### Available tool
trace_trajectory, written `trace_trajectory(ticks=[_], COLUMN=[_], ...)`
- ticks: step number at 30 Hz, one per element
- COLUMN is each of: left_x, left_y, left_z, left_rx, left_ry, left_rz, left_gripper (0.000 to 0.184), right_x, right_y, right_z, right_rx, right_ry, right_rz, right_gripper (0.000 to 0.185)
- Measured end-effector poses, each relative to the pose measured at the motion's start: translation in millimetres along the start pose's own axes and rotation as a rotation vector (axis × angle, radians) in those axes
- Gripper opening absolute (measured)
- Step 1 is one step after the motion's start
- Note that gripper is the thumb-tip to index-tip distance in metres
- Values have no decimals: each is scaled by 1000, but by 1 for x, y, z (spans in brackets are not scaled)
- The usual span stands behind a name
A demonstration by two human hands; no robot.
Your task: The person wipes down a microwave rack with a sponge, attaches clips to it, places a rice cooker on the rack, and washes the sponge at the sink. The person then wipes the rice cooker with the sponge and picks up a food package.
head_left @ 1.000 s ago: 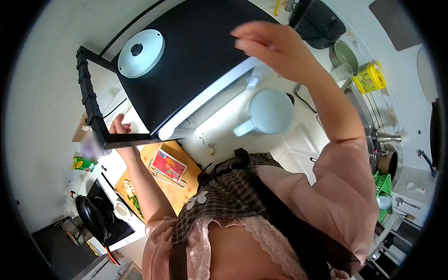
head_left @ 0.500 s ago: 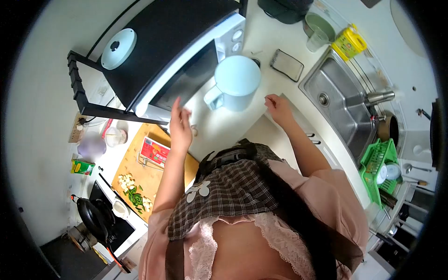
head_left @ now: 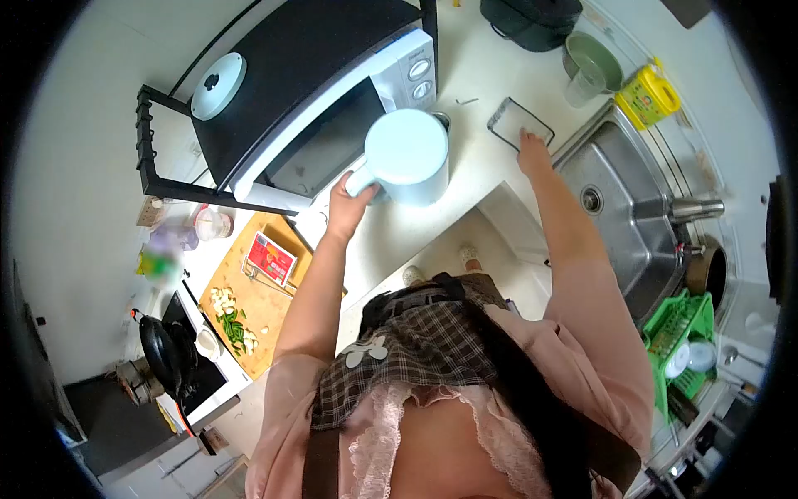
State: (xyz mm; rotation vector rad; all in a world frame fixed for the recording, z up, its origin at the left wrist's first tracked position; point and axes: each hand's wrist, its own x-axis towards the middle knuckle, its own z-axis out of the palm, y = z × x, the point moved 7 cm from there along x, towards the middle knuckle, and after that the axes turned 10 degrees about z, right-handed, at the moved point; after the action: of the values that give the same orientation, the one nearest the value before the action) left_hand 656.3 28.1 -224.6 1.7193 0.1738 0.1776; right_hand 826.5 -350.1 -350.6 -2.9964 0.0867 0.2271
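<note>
A light blue lidded pitcher point(head_left: 407, 158) stands on the white counter in front of the microwave. My left hand point(head_left: 349, 202) is wrapped round its handle. My right hand point(head_left: 532, 151) reaches to a flat, black-edged rectangle point(head_left: 509, 125) with a pale middle, lying on the counter; its kind is unclear. The fingertips rest over the near edge of this rectangle, with one finger stretched onto its surface. Close behind the pitcher, a small metallic item point(head_left: 442, 121) is mostly hidden.
A microwave point(head_left: 324, 141) stands under a black rack with a white lid point(head_left: 219, 86) on top. To the right are the steel sink point(head_left: 619, 166), a yellow bottle point(head_left: 648, 97) and a green drying rack point(head_left: 677, 324). Chopped vegetables point(head_left: 237, 328) lie on the wooden board point(head_left: 270, 320).
My left hand has moved to the pitcher and closed on its handle. My right hand has stretched forward and right to the black-edged rectangle. The lower drawer or door area looks different.
</note>
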Motion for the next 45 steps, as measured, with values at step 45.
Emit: trace_trajectory(ticks=[45], left_x=[-53], left_y=[274], left_z=[118], left_rx=[-305], left_ry=[594], left_rz=[536], left_gripper=[18], right_x=[-86], right_y=[32], right_z=[-74], right_rx=[644], right_ry=[-351], right_rz=[-236], right_gripper=[44])
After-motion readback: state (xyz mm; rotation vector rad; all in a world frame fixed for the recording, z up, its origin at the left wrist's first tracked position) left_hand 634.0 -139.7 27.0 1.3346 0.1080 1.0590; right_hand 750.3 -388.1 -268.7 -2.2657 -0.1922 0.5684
